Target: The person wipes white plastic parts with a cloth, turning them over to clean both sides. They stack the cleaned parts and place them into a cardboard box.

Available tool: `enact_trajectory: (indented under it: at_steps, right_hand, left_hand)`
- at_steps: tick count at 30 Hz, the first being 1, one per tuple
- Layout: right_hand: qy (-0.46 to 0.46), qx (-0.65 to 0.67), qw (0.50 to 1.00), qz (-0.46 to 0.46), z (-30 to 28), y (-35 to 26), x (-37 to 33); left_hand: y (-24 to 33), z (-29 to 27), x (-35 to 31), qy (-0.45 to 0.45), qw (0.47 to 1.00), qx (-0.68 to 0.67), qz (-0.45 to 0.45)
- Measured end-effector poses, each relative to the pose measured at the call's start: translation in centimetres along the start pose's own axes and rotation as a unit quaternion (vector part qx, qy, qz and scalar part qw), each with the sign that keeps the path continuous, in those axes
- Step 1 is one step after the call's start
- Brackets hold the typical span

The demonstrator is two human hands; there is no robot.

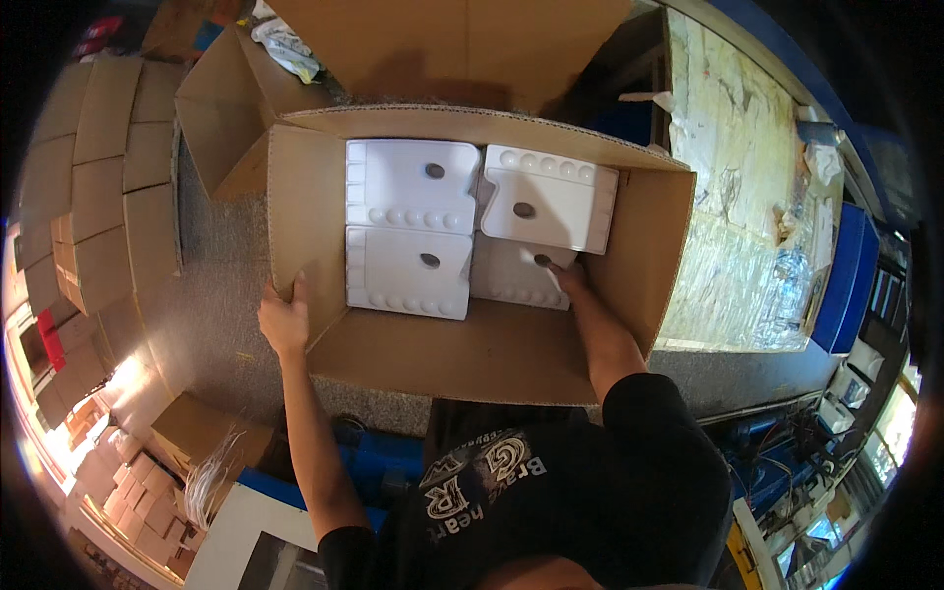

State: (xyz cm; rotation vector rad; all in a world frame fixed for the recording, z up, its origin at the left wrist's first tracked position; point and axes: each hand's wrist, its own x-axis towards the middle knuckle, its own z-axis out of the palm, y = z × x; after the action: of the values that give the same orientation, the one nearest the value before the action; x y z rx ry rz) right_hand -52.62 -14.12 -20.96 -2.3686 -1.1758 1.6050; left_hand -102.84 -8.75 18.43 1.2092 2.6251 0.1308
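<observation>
A large cardboard box (472, 359) stands in front of me with its top side open. White plastic paint palettes lie in it in two columns: an upper left palette (393, 182), a lower left palette (393, 270), an upper right palette (565, 202) and a lower right palette (506, 275), which sits in shadow. My left hand (285, 317) is closed over the box's left wall, thumb on the inside. Inside the box, my right hand (567, 275) grips the right edge of the lower right palette near its thumb hole; some of its fingers are hidden.
Behind the box rises another cardboard box (452, 49). A smaller carton (231, 118) with flaps up stands at the far left, beside stacked cartons (103, 177). To the right is a table covered in clear film (737, 265). Blue machinery (777, 442) stands at the near right.
</observation>
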Motion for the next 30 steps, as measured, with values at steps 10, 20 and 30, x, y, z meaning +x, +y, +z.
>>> enact_trajectory:
  at_steps: [10,20,30]
  right_hand:
    - [0.084,-0.007,0.995,0.056,-0.5,-6.1,-5.4]
    - [0.037,-0.302,0.952,0.039,-3.7,-8.0,-6.5]
    - [-0.202,-0.271,0.93,0.142,-10.1,-21.2,-13.8]
  left_hand:
    - [0.0,-0.3,-0.1,0.02,0.999,-0.039,0.02]
    - [0.0,-0.1,-1.1,0.022,0.994,-0.094,0.054]
    - [-8.4,-5.5,-1.5,-0.166,0.621,-0.754,0.138]
